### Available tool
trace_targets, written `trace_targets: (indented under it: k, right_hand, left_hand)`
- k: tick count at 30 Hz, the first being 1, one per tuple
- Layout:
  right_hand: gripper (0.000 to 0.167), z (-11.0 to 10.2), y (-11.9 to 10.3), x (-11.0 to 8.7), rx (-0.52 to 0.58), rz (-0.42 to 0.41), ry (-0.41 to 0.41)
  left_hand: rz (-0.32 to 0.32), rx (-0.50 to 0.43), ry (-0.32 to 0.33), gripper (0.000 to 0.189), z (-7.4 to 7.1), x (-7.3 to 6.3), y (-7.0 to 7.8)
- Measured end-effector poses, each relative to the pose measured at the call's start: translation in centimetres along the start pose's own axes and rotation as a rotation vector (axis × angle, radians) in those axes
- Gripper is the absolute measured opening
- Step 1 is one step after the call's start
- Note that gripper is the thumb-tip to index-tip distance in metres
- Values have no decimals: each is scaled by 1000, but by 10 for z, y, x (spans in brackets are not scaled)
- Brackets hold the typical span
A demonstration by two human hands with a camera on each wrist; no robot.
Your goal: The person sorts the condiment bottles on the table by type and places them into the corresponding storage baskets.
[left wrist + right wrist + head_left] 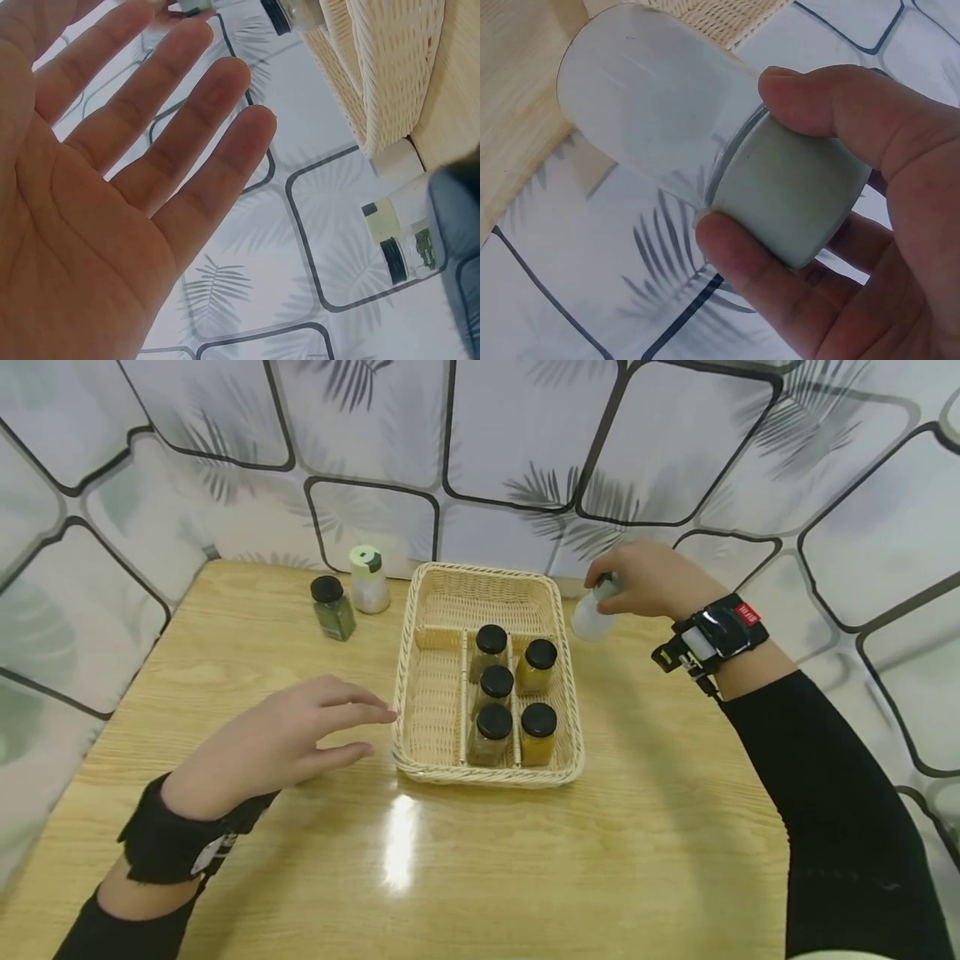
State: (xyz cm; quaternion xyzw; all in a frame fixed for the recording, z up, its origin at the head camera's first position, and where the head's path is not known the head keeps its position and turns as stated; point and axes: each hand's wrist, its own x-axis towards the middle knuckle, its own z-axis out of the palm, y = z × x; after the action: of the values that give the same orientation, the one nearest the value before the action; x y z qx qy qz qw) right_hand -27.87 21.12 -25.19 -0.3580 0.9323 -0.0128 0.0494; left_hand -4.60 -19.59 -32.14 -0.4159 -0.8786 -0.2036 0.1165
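Observation:
My right hand (648, 578) pinches a frosted shaker bottle (591, 620) by its pale green cap (795, 187), just right of the wicker basket (572, 727). Whether its base touches the table cannot be told. My left hand (300, 735) has its fingers stretched out, the tips close to the basket's left rim, holding nothing. The basket is divided into compartments. Three black-capped jars (492, 727) stand in a row in its middle compartment, and two jars with yellow contents (537, 745) stand in the right one.
Left of the basket, a black-capped jar of green herbs (333, 614) stands next to a shaker with a yellow-green cap (370, 585). A patterned cloth (375, 435) rises behind the wooden table (480, 868).

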Motion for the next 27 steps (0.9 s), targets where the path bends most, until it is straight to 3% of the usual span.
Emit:
trace_targets:
  k: [5, 14, 27]
  right_hand:
    - [27, -5, -7, 8, -3, -41, 2]
    - [26, -8, -17, 16, 19, -9, -15]
    - [31, -12, -33, 36, 33, -39, -28]
  left_hand:
    - [-5, -4, 26, 32, 1, -5, 0]
    - [13, -18, 26, 32, 1, -7, 2]
    - [9, -20, 25, 33, 0, -10, 2]
